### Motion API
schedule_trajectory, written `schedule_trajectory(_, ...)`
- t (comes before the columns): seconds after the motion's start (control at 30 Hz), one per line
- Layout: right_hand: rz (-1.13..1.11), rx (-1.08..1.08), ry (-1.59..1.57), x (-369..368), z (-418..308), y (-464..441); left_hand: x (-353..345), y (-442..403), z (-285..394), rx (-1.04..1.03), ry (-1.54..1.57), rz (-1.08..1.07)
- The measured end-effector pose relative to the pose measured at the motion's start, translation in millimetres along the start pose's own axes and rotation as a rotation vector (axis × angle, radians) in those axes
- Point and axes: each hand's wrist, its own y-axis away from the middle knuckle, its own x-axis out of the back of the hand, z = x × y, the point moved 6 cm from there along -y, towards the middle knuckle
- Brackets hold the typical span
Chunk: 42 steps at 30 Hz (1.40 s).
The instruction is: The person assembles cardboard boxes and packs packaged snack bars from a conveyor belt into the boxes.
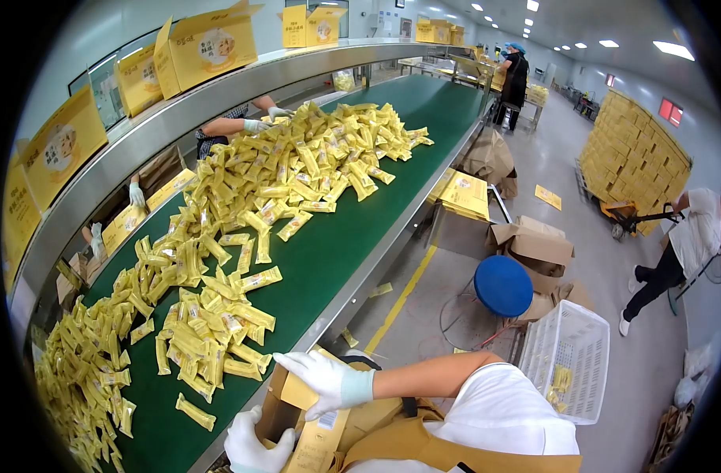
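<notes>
An open yellow carton (317,445) with a brown inside stands at the belt's near edge, in front of my body. My left hand (256,443), in a white glove, grips the carton's lower left side with fingers curled. My right hand (321,381), also gloved, lies over the upper flap with its fingers bent against the cardboard. Just beyond the carton, a small pile of yellow wrapped packets (211,331) lies on the green conveyor belt (329,268). A much larger heap of the same packets (297,158) stretches along the belt's far side.
Gloved hands of co-workers (254,124) show across the belt. Yellow cartons (211,49) line the upper shelf. To the right are a blue stool (503,285), a white crate (585,359), folded cardboard (534,248), and a person (687,236) by a pallet jack with stacked boxes (632,154).
</notes>
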Motion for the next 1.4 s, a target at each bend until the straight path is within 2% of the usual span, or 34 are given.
schedule_trajectory(0.03,-0.016,0.001,-0.018,0,-2,0,2,2,2,0.014,0.004,-0.016)
schedule_trajectory(0.13,-0.045,0.019,-0.052,5,-9,0,-1,7,-5,0.191,0.275,-0.138)
schedule_trajectory(0.17,-0.039,0.033,-0.059,7,-10,0,-4,8,-9,0.134,0.259,-0.144)
schedule_trajectory(0.27,-0.060,0.029,-0.062,12,-15,-5,-13,6,-18,0.211,-0.082,-0.265)
schedule_trajectory(0.3,-0.071,0.020,-0.059,14,-16,-7,-15,3,-12,0.187,-0.143,-0.243)
schedule_trajectory(0.4,-0.027,0.043,-0.063,10,-7,-8,-23,-1,-3,0.277,-0.146,-0.369)
schedule_trajectory(0.43,-0.017,0.058,-0.067,11,-8,-8,-24,-2,12,0.233,-0.234,-0.431)
schedule_trajectory(0.47,-0.009,0.074,-0.072,12,-9,-6,-31,4,15,0.007,-0.235,-0.245)
schedule_trajectory(0.53,0.045,0.136,-0.031,14,-11,-3,-45,18,12,-0.073,-0.190,-0.177)
schedule_trajectory(0.6,0.134,0.230,0.058,14,-14,4,-55,27,4,0.010,-0.108,-0.276)
schedule_trajectory(0.63,0.274,0.294,0.077,26,-24,9,-51,25,13,0.037,-0.124,-0.319)
schedule_trajectory(0.73,0.145,0.367,0.125,13,-21,6,-57,16,24,0.128,-0.259,-0.491)
schedule_trajectory(0.8,0.037,0.282,0.275,4,-24,-2,-56,10,33,0.150,-0.353,-0.558)
schedule_trajectory(0.83,-0.018,0.238,0.349,0,-25,-6,-55,8,35,0.151,-0.348,-0.534)
schedule_trajectory(0.93,-0.015,0.302,0.434,-7,-31,-11,-60,3,34,0.163,-0.330,-0.461)
schedule_trajectory(1.03,0.081,0.263,0.098,15,-21,-15,-57,1,37,0.128,-0.322,-0.397)
schedule_trajectory(1.1,0.262,0.060,-0.433,18,9,-11,-53,11,35,0.053,-0.329,-0.379)
schedule_trajectory(1.13,0.343,-0.049,-0.701,18,29,-7,-47,13,29,0.067,-0.276,-0.324)
schedule_trajectory(1.2,0.529,-0.202,-0.665,22,79,3,-27,15,9,0.096,-0.162,-0.217)
schedule_trajectory(1.23,0.578,-0.286,-0.597,19,102,10,-12,14,0,0.089,-0.007,-0.094)
schedule_trajectory(1.27,0.468,-0.416,-0.464,42,106,15,15,-7,11,0.158,0.132,0.003)
schedule_trajectory(1.33,0.294,-0.422,-0.407,6,124,25,-12,18,-46,0.282,0.707,0.113)
schedule_trajectory(1.4,0.117,-0.391,-0.564,-34,124,21,-59,43,-70,0.444,1.105,0.106)
